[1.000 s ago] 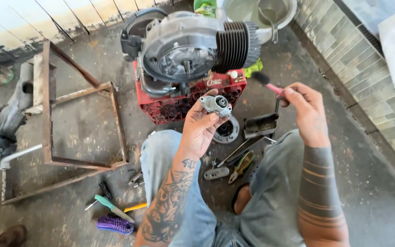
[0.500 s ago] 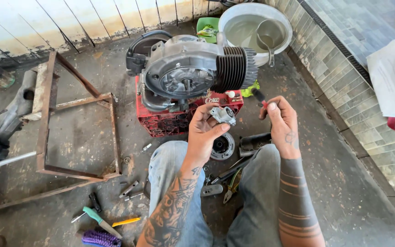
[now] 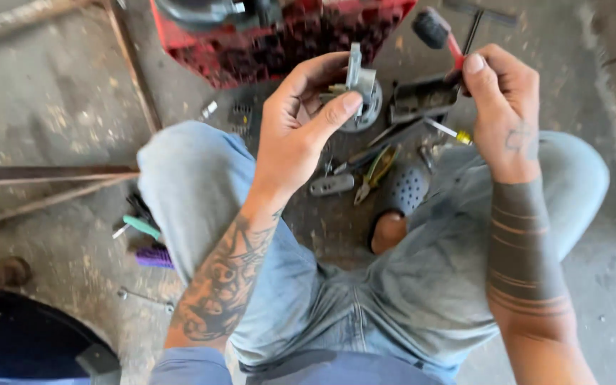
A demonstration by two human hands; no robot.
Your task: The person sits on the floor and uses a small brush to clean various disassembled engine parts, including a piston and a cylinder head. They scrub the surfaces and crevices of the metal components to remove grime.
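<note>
My left hand (image 3: 301, 114) grips a small grey metal engine part (image 3: 356, 78) between thumb and fingers, held up above my knees. My right hand (image 3: 500, 100) pinches the red handle of a small dark-bristled brush (image 3: 433, 30), its head pointing up and left, a short way right of the part. Both hands hover over scattered tools on the concrete floor in front of a red plastic crate (image 3: 286, 39).
A rusty metal frame (image 3: 58, 171) lies at left. Pliers (image 3: 372, 171), a dark metal tray (image 3: 422, 96), a screwdriver (image 3: 447, 130), a round metal ring and small tools sit between my knees. Green and purple tools (image 3: 144, 242) lie by my left leg.
The view has dropped and closed in on my hands; the engine on the crate is now mostly out of frame. Both hands still hold the part and the brush.
</note>
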